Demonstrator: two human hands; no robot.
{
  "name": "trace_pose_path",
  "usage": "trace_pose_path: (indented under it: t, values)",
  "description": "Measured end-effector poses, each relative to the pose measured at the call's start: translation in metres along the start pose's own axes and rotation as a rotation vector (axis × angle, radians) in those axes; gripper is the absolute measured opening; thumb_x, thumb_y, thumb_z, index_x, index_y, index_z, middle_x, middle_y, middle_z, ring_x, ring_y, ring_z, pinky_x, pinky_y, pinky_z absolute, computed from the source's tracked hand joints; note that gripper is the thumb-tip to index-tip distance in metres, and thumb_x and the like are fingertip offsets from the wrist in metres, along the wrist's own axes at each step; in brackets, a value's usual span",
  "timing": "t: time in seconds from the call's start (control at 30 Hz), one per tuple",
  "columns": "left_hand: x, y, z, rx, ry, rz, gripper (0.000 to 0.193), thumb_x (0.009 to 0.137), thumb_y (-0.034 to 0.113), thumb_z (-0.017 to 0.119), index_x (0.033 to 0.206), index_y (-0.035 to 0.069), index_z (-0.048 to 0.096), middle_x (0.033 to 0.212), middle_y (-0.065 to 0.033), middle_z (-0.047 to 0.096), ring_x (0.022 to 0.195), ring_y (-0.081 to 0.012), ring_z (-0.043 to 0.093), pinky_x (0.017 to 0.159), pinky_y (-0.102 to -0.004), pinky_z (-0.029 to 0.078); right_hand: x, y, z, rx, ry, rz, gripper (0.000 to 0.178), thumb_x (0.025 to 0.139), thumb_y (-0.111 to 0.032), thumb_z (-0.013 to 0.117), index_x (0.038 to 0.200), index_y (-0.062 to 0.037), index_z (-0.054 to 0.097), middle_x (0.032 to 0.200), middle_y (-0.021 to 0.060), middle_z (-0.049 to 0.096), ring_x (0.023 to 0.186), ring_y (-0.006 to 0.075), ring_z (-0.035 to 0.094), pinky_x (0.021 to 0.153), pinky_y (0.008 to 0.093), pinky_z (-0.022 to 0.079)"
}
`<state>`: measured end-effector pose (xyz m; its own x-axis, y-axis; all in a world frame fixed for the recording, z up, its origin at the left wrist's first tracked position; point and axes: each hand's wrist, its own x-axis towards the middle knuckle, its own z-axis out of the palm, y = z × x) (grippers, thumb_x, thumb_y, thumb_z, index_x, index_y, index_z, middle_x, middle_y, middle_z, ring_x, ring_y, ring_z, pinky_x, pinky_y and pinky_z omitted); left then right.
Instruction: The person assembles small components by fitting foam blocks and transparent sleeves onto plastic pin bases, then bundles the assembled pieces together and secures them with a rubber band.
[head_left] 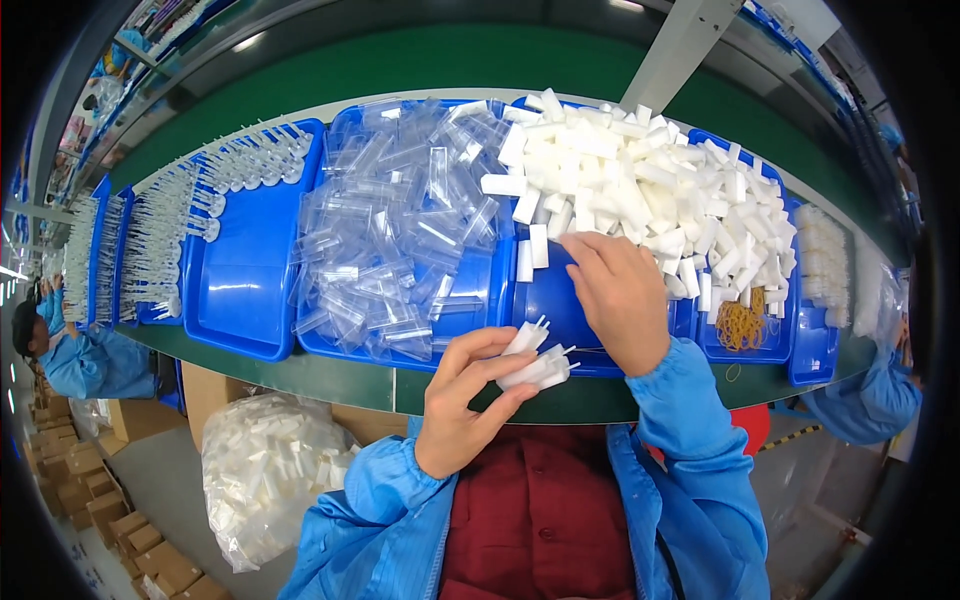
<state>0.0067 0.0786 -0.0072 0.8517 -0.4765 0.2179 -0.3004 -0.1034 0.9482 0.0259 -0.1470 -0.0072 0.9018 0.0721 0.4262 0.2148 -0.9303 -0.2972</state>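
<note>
Left hand (460, 398): you grip white pronged pieces (537, 372) above the desk's (590, 400) near edge | right hand (625, 305): over blue tray (545, 298) (can't tell if gripping) | risk: uneven pinch could drop one.

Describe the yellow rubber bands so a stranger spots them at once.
Find the big heap of white blocks beyond the right hand. Follow it right into the next blue tray. Near that tray's front edge lie the rubber bands: thin, tangled yellow loops beside chunky white blocks.
</note>
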Motion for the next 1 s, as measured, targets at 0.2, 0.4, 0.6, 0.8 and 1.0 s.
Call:
trace_pose_path:
  t: [0.2, 0.4, 0.6, 0.8, 1.0]
  values:
    - [-0.009, -0.002, -0.009, -0.003, 0.05, -0.004, 0.037, 0.078, -0.001, 0.081, 0.113, 0.002, 0.071, 0.129, -0.0144, 0.055, 0.112, -0.0265, 0.063, 0.093, -0.035, 0.054, -0.007, -0.01, -0.007, -0.225, -0.199, -0.044, 0.041, 0.075, -0.01, 0.073, 0.115, -0.0068, 0.065, 0.089, 0.0057, 0.06, 0.086, 0.0221, 0.057, 0.077, 0.0349, 0.042]
    - [-0.006, -0.005, -0.004, -0.054, 0.084, -0.008, 0.034, 0.077, 0.0, 0.081, 0.11, 0.001, 0.071, 0.129, -0.0147, 0.055, 0.11, -0.027, 0.064, 0.092, -0.0349, 0.054, -0.005, -0.015, -0.006, -0.253, -0.2, -0.114, 0.046, 0.073, -0.01, 0.073, 0.118, -0.0051, 0.064, 0.084, 0.0067, 0.059, 0.082, 0.023, 0.057, 0.076, 0.0356, 0.043]
    - [-0.002, -0.007, -0.001, -0.079, 0.131, -0.007, 0.031, 0.08, -0.002, 0.079, 0.109, 0.0, 0.07, 0.128, -0.0156, 0.057, 0.11, -0.0283, 0.065, 0.091, -0.0348, 0.054, 0.002, -0.018, -0.031, 0.506, -0.168, 0.265, 0.041, 0.082, 0.0, 0.063, 0.123, -0.0007, 0.059, 0.091, 0.0103, 0.065, 0.085, 0.0213, 0.065, 0.078, 0.0349, 0.05]
    - [0.001, -0.004, 0.007, -0.062, 0.084, -0.019, 0.03, 0.08, -0.003, 0.078, 0.11, -0.001, 0.07, 0.128, -0.0165, 0.057, 0.11, -0.0284, 0.065, 0.091, -0.035, 0.054, -0.022, -0.044, -0.038, 1.374, 0.044, 0.741, 0.047, 0.092, -0.004, 0.058, 0.136, -0.0022, 0.043, 0.101, 0.0154, 0.068, 0.091, 0.0237, 0.068, 0.089, 0.0358, 0.052]
    - [0.003, -0.003, 0.015, -0.148, 0.112, -0.082, 0.029, 0.082, -0.004, 0.076, 0.111, -0.002, 0.07, 0.128, -0.0173, 0.057, 0.11, -0.0279, 0.065, 0.089, -0.0342, 0.055, -0.043, -0.043, -0.031, 1.417, 0.047, 0.655, 0.041, 0.096, -0.006, 0.062, 0.131, -0.0011, 0.041, 0.108, 0.0178, 0.068, 0.092, 0.0193, 0.067, 0.088, 0.0331, 0.053]
